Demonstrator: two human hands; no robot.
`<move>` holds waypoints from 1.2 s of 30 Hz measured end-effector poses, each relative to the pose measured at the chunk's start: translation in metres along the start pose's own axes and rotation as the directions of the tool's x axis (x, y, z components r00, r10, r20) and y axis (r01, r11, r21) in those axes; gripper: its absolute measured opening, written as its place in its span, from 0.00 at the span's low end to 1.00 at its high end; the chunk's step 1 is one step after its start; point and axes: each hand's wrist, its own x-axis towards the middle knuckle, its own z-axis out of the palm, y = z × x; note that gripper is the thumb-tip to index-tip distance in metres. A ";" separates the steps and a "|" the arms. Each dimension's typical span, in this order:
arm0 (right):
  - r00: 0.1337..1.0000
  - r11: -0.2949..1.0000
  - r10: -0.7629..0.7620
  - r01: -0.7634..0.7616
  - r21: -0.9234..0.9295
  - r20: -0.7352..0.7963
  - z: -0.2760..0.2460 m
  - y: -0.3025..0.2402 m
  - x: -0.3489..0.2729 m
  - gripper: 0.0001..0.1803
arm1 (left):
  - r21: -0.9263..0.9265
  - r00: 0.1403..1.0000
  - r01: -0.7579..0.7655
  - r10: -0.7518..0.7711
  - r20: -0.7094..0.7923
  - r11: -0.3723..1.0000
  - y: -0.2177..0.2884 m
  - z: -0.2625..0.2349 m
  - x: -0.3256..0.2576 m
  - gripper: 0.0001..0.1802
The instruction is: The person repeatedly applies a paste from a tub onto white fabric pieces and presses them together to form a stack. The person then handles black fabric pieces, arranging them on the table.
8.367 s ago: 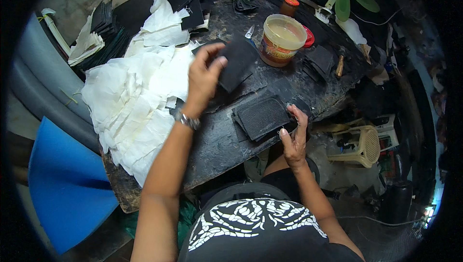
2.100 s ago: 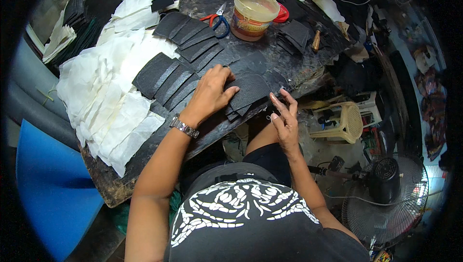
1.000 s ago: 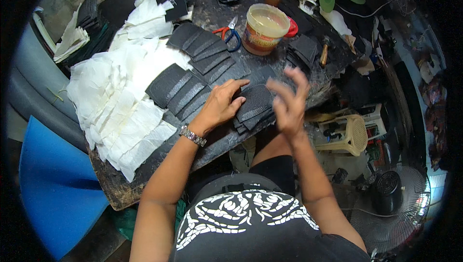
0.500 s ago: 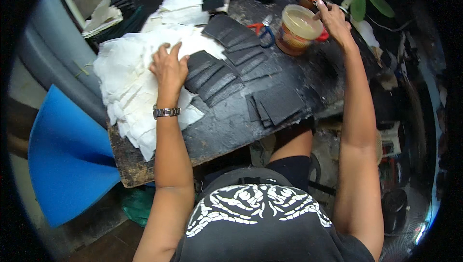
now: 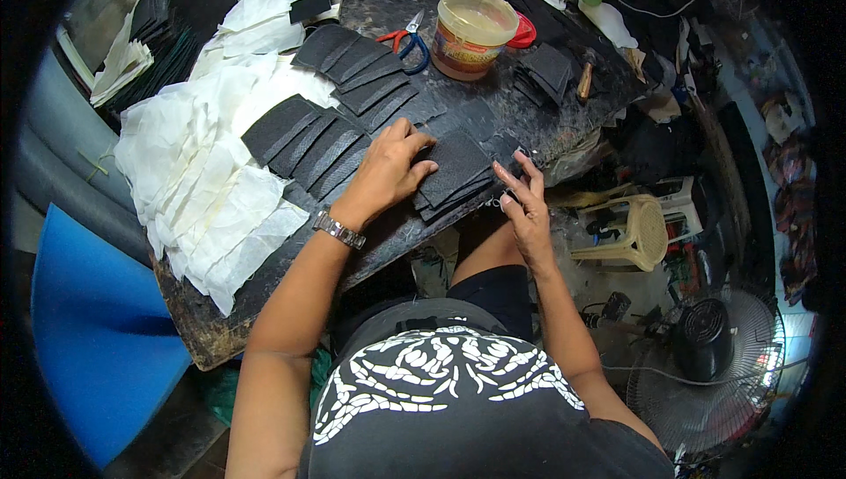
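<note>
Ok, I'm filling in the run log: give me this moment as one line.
left hand flat on stack of black pieces | right hand at stack's near edge | tub, scissors behind

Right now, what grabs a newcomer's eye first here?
Both hands: the left hand presses on a stack of dark pieces at the near table edge, and the right hand fingers its corner. Left of them, dark strips fan out over white sheets; a yellowish tub stands behind.
</note>
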 end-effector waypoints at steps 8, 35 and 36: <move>1.000 0.997 -0.024 0.024 -0.074 0.004 0.013 0.010 -0.002 0.28 | 0.015 0.998 -0.065 0.065 0.006 0.998 -0.001 -0.002 0.004 0.19; 0.993 0.708 0.053 -0.111 -0.698 -0.104 -0.015 -0.030 0.272 0.42 | -0.118 0.781 0.302 -0.317 -0.538 0.946 -0.050 -0.133 -0.002 0.11; 0.993 0.683 0.102 -0.114 -0.721 -0.060 -0.015 -0.030 0.285 0.43 | -0.121 0.733 0.401 -0.397 -0.552 0.908 -0.060 -0.146 -0.008 0.12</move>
